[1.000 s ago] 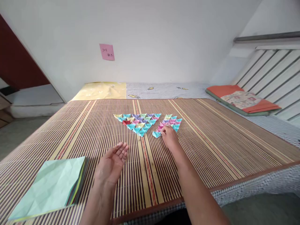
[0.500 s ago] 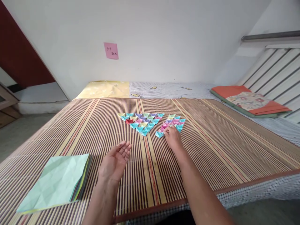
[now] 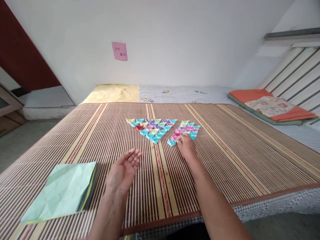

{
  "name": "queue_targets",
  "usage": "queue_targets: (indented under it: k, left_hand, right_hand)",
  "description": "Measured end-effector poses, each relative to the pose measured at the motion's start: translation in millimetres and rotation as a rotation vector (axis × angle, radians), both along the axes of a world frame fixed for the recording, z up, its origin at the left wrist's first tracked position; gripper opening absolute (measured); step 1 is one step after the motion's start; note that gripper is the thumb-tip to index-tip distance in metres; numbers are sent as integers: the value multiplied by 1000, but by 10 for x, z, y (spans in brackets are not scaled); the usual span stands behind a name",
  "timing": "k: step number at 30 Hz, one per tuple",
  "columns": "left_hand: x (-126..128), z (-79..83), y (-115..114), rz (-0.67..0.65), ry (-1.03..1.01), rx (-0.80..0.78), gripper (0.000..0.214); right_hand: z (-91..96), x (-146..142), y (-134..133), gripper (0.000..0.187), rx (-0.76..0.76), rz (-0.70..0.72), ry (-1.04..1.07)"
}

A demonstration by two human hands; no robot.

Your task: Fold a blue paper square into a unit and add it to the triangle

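Observation:
Small folded paper boats in many colours lie in two groups on a striped bamboo mat. The left group (image 3: 153,128) forms a downward-pointing triangle. Beside it, the right group (image 3: 188,128) makes a slanted block, with a light blue paper boat (image 3: 171,142) at its near left corner. My right hand (image 3: 186,145) is at the near edge of this block, its thumb and fingers pinched right next to that blue boat. Its own fingers hide whatever is between them. My left hand (image 3: 124,169) hovers palm up over the mat, fingers loosely curled and holding nothing.
A stack of creased coloured paper sheets (image 3: 62,188), pale green on top, rests on the mat (image 3: 225,166) at the left. Folded orange and green bedding (image 3: 272,105) lies far right near a white railing. A pink note (image 3: 119,51) is stuck to the back wall.
The view has shifted slightly, so everything sits a little differently in the picture. Both hands keep nearly the same pose, and the paper boats look unchanged.

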State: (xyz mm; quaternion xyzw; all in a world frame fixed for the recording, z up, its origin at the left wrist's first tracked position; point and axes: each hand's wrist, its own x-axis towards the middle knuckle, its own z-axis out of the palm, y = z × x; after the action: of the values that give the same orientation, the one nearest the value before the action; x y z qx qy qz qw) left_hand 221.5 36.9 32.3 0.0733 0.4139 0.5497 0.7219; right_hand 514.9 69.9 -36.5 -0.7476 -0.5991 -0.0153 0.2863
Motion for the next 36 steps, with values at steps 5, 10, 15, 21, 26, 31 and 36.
queue_targets:
  k: [5, 10, 15, 21, 26, 31, 36]
  left_hand:
    - [-4, -26, -4, -5, -1, 6, 30]
    - [4, -25, -2, -5, 8, 5, 30]
    - [20, -12, -4, -4, 13, -8, 28]
    - [27, -8, -4, 0, 11, -9, 25]
    - [33, -2, -9, 1, 18, -19, 26]
    - [19, -9, -19, -10, 12, -9, 26]
    - [28, -22, -3, -13, 12, -11, 26]
  right_hand:
    - [10, 6, -21, 20, 5, 12, -6]
    - [8, 11, -23, 19, 10, 6, -14]
    - [4, 8, -25, 18, 3, 2, -21]
    - [-1, -3, -30, 18, -3, 5, -21]
    - [-25, -13, -15, 17, 1, -1, -16]
    - [-20, -32, -24, 13, 13, 11, -14]
    - [52, -95, -86, 16, 24, 33, -34]
